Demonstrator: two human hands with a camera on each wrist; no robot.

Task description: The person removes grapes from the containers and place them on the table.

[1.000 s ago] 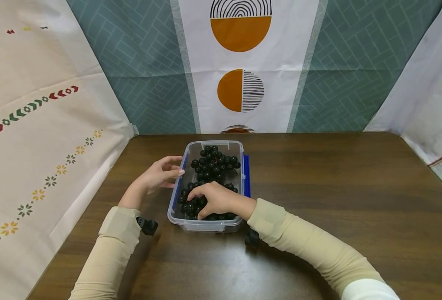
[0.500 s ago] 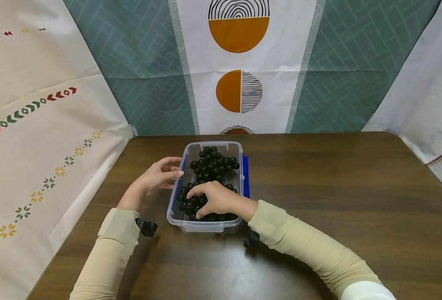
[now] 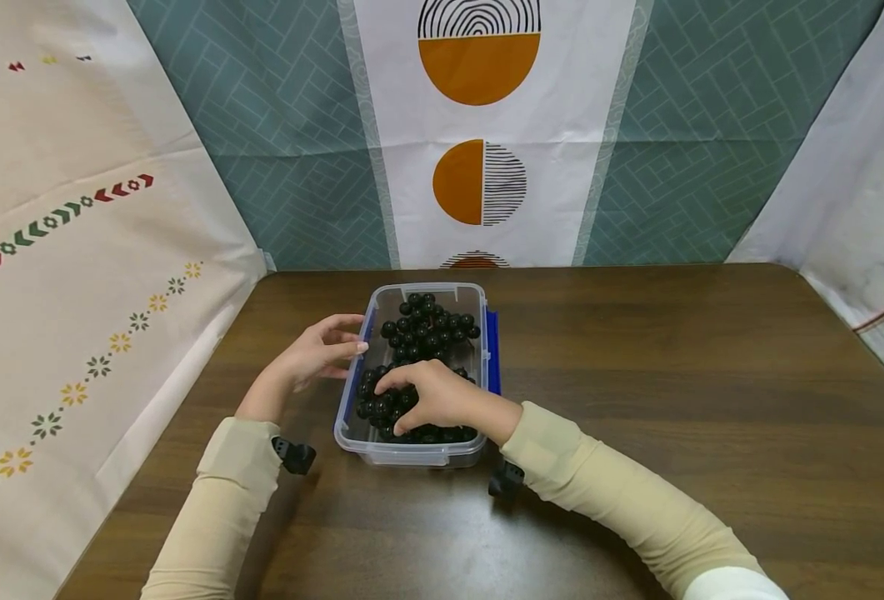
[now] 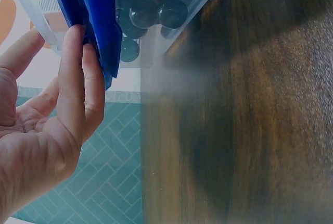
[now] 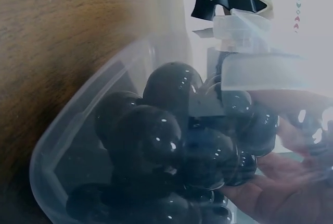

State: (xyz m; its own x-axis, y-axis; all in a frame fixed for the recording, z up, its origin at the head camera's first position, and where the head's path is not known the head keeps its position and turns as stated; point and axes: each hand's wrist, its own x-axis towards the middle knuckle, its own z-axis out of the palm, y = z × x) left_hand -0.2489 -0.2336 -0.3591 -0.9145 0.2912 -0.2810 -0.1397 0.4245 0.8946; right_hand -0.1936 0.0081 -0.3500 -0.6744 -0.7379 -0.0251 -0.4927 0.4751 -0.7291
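Note:
A clear plastic food container (image 3: 404, 456) stands on the table with two dark bunches of grapes inside. The rear bunch of grapes (image 3: 425, 329) lies at the far end. Over the near end, my right hand (image 3: 437, 396) reaches in with thumb and fingers curved around the front bunch of grapes (image 3: 378, 408). Through the cloudy wall in the right wrist view, its fingers appear against the grapes (image 5: 208, 153). My left hand (image 3: 311, 357) steadies the container's left side, thumb at the rim. Extended fingers touch a blue latch (image 4: 101, 21) in the left wrist view.
Another blue latch (image 3: 494, 354) hangs out on the container's right side. The brown wooden table (image 3: 674, 375) extends to the right. Patterned cloths hang behind the table (image 3: 307, 208) and along its left side (image 3: 112, 275).
The right wrist has shifted very slightly to the right, its fingers still at the front grapes. The left hand and container stay in place.

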